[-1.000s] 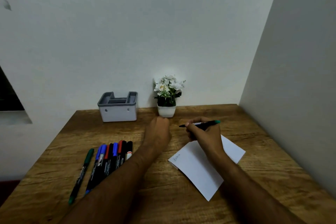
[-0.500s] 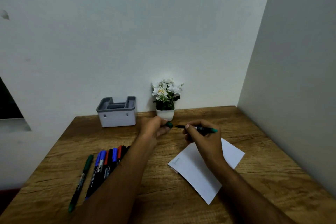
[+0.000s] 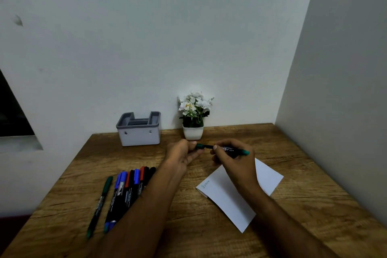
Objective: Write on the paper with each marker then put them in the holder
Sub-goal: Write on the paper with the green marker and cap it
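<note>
lying on the wooden table (image 3: 209,236), one white paper (image 3: 228,199) under the right wrist. standing by the wall, one grey holder (image 3: 139,132). gripping one green marker (image 3: 232,150) in curled right hand (image 3: 234,162) fingers, above the paper. pinching its green cap (image 3: 200,146) in the left hand (image 3: 181,158). waiting left, roughly eight more markers (image 3: 125,190).

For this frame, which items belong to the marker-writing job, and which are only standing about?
Job:
- green marker, held by right hand
- its cap, pinched by left hand
- paper, green writing at one corner
- markers on the table
- grey holder

Standing about:
- potted white flowers
</note>
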{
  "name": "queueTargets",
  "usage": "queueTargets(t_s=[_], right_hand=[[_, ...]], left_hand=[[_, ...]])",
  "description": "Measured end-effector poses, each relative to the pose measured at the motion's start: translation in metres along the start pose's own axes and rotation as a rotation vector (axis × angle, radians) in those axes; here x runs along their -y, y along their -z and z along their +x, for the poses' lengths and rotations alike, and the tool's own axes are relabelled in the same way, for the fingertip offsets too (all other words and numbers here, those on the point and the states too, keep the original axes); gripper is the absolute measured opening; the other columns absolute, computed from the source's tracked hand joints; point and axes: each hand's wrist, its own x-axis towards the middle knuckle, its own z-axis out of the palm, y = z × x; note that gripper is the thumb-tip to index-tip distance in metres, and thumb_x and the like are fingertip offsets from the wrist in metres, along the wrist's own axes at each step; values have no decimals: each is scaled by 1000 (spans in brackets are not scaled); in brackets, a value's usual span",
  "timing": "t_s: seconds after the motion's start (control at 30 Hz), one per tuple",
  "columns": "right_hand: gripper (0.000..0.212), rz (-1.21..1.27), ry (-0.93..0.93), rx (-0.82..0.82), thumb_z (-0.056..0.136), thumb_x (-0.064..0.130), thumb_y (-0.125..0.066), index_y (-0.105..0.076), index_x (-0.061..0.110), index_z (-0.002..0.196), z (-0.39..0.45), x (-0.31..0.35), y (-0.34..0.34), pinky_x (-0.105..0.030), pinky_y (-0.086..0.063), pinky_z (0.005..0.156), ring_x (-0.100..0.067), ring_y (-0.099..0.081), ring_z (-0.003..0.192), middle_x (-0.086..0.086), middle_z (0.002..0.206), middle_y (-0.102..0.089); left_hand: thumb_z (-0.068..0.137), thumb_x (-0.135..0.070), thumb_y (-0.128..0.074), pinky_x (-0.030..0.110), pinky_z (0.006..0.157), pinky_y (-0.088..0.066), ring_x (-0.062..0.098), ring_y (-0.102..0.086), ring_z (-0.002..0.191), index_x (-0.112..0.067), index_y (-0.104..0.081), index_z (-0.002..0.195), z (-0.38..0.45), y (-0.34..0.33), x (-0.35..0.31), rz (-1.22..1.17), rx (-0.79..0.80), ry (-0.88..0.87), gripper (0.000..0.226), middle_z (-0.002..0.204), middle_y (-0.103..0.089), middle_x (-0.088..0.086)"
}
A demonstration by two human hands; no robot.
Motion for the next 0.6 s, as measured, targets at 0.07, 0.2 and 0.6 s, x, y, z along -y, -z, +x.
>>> queueTargets(t_s=[0.07, 0.2, 0.6], right_hand=[[10, -6, -7, 1, 89, 0, -75, -76, 8, 96, -1, 0, 0, -37, -65, 66, -28, -76, 74, -11, 83, -78], [6, -3, -17, -11, 89, 5, -78, -76, 9, 93, -1, -1, -1, -40, -65, 65, -28, -76, 74, -11, 83, -77], [13, 100, -129, 29, 91, 0, -72, -78, 0, 103, 0, -2, -4, -40, -65, 75, -34, -77, 79, -14, 86, -80]], left_hand=[[87, 15, -56, 32, 62, -62, 35, -68, 85, 14, -58, 113, -1, 0, -1, 4, 9, 1, 26, 110, -63, 25], [88, 13, -56, 33, 64, -63, 35, -69, 88, 12, -60, 108, -5, -2, -1, 25, 22, 0, 20, 111, -65, 25], [91, 10, -58, 37, 71, -62, 28, -69, 78, 7, -65, 97, -18, -3, -8, 43, -10, -86, 10, 92, -67, 19]])
